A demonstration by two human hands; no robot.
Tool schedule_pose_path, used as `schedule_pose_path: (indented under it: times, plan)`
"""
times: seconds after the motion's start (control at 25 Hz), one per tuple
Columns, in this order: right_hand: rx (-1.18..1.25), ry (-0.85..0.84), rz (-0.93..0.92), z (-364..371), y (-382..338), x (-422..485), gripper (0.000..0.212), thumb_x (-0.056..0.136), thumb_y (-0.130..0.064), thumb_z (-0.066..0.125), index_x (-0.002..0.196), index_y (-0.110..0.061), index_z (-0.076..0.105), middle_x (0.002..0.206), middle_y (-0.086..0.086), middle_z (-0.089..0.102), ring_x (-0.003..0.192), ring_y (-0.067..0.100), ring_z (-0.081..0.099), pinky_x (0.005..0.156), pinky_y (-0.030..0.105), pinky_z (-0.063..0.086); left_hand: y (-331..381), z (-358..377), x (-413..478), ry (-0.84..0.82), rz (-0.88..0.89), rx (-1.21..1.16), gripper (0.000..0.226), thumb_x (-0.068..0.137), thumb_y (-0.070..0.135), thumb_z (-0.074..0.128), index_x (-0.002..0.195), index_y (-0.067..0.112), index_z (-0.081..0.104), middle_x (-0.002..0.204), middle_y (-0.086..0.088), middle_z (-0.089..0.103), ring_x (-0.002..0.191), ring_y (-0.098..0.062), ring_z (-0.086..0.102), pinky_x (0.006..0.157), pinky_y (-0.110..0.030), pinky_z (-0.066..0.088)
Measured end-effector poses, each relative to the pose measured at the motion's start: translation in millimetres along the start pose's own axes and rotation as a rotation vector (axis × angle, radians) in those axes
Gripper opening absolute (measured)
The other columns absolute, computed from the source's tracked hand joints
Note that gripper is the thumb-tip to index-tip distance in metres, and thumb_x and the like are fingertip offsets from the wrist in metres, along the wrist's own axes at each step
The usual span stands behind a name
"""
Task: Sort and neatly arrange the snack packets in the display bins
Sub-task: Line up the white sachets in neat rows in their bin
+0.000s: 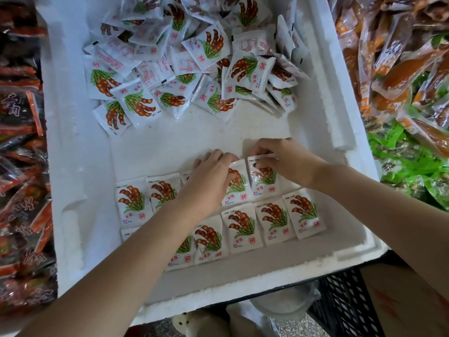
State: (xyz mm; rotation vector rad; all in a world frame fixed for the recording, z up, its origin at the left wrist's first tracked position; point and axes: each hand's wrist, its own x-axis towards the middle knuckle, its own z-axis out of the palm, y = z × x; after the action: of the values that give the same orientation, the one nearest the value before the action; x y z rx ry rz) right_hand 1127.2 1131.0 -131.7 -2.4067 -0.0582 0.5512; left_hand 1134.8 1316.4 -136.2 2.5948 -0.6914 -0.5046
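At the near end of the white foam bin [170, 142], both hands work side by side on the back row of packets [132, 199], almost touching each other. The left hand [211, 177] lies knuckles up, its fingers curled down over the top edge of the neighbouring packet [237, 187], with the thumb against that packet's face. The right hand [281, 162] pinches the serrated top edge of the end packet [266, 180] between curled fingers and thumb; this packet stands at the right end of the back row, just beside the one under the left hand, and both look slightly lifted at their far edges. In front of them, against the near wall, the front row of packets [243, 227] lies flat, printed side up, edge to edge. The left forearm crosses both rows and hides the packets in their middle part. A bare strip of bin floor separates the rows from the loose pile of packets [170, 69] at the far end, where white packets lie jumbled, some face up, some face down. To the left of the bin lie red and dark packets [19, 166]; to the right, orange packets [401, 57] and, nearer, green packets [408, 166]. A black plastic crate [340, 305] shows below the bin's near right corner.
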Motion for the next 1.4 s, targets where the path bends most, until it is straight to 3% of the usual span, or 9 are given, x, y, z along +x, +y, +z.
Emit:
schedule_pose_path:
  times: [0.12,0.24,0.32,0.44,0.6,0.68,0.92,1.16,1.4]
  plan:
    - [0.002,-0.011,0.006,-2,-1,4,0.007,0.092,-0.016,0.055,0.092,-0.023,0.056,0.096,0.002,0.065,0.089,0.019,0.06,0.081,0.037,0.05,1,2,2,-0.047,-0.033,-0.146,0.042,0.092,0.027,0.061,0.131,0.017,0.049,0.123,0.0,0.05,0.118,-0.015,0.045,0.101,-0.022,0.03]
    - [0.024,0.018,0.04,-7,1,7,0.006,0.093,-0.017,0.054,0.092,-0.022,0.053,0.095,0.003,0.063,0.088,0.02,0.059,0.076,0.032,0.047,3,-1,7,-0.044,-0.088,-0.387,0.027,0.086,0.017,0.068,0.111,0.014,0.058,0.106,0.0,0.054,0.091,-0.007,0.052,0.07,-0.005,0.037]
    - [0.025,-0.006,0.045,-9,2,7,0.006,0.093,-0.017,0.054,0.091,-0.022,0.053,0.093,0.0,0.062,0.087,0.017,0.058,0.074,0.027,0.043,1,-3,11,-0.018,-0.108,-0.464,0.021,0.086,0.015,0.068,0.105,0.015,0.06,0.103,-0.002,0.056,0.086,-0.006,0.053,0.064,-0.001,0.039]
    - [0.038,-0.045,0.035,-9,2,6,0.007,0.092,-0.016,0.056,0.089,-0.023,0.055,0.093,-0.001,0.064,0.088,0.016,0.06,0.077,0.029,0.048,0,-1,13,0.001,-0.103,-0.371,0.028,0.089,0.016,0.065,0.116,0.012,0.06,0.1,0.004,0.049,0.093,-0.01,0.051,0.068,-0.008,0.04]
    - [0.032,-0.044,0.012,-5,2,4,0.006,0.09,-0.015,0.058,0.092,-0.02,0.059,0.093,-0.001,0.065,0.09,0.016,0.06,0.081,0.031,0.049,-1,4,11,-0.013,-0.031,-0.198,0.04,0.092,0.02,0.06,0.131,0.015,0.053,0.111,0.001,0.049,0.109,-0.02,0.051,0.096,-0.038,0.043]
    - [0.015,-0.042,0.016,-3,4,3,0.008,0.09,-0.014,0.058,0.097,-0.018,0.061,0.095,-0.001,0.065,0.092,0.016,0.06,0.082,0.03,0.048,-3,4,9,-0.002,0.02,-0.089,0.045,0.094,0.024,0.056,0.138,0.018,0.047,0.12,-0.001,0.048,0.119,-0.021,0.044,0.104,-0.034,0.033]
    - [-0.22,0.192,-0.242,11,-3,-4,0.041,0.088,-0.012,0.06,0.128,-0.014,0.053,0.125,0.005,0.053,0.117,0.023,0.046,0.102,0.032,0.036,-28,-16,-11,0.082,0.113,0.046,0.047,0.094,0.031,0.055,0.138,0.019,0.044,0.128,0.002,0.045,0.125,-0.015,0.034,0.101,-0.024,0.019]
    - [-0.434,0.065,-0.346,34,-17,-1,0.069,0.078,-0.031,0.071,0.139,-0.018,0.042,0.132,0.003,0.049,0.123,0.023,0.042,0.104,0.034,0.033,-63,-20,-27,-0.072,0.247,0.122,0.063,0.08,0.026,0.074,0.137,0.019,0.047,0.115,0.004,0.044,0.111,-0.01,0.031,0.093,-0.019,0.019]
    - [-0.338,0.141,-0.303,51,-17,-10,0.064,0.081,-0.024,0.07,0.138,-0.012,0.044,0.132,0.006,0.05,0.125,0.025,0.042,0.106,0.035,0.034,-63,-5,-33,0.166,0.131,0.185,0.05,0.076,0.022,0.077,0.121,0.008,0.06,0.104,-0.009,0.052,0.103,-0.027,0.049,0.092,-0.039,0.038]
